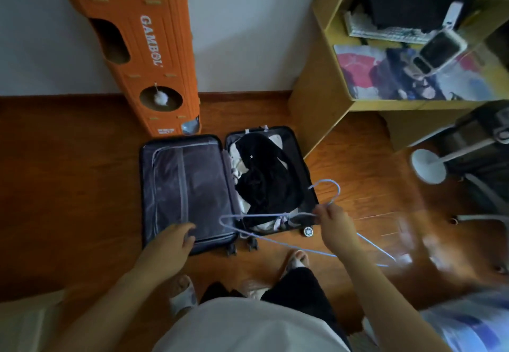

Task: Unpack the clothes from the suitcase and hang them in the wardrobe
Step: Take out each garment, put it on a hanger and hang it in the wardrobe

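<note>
Wooden flooring is occupied by an opened dark suitcase holding black clothes. Pale blue wire hangers are pinched by the right hand; the left hand is held loosely curled, grasping nothing.

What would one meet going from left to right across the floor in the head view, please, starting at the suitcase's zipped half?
Zipped half of the suitcase → black clothes in its open half → white round fan base on the floor.
</note>
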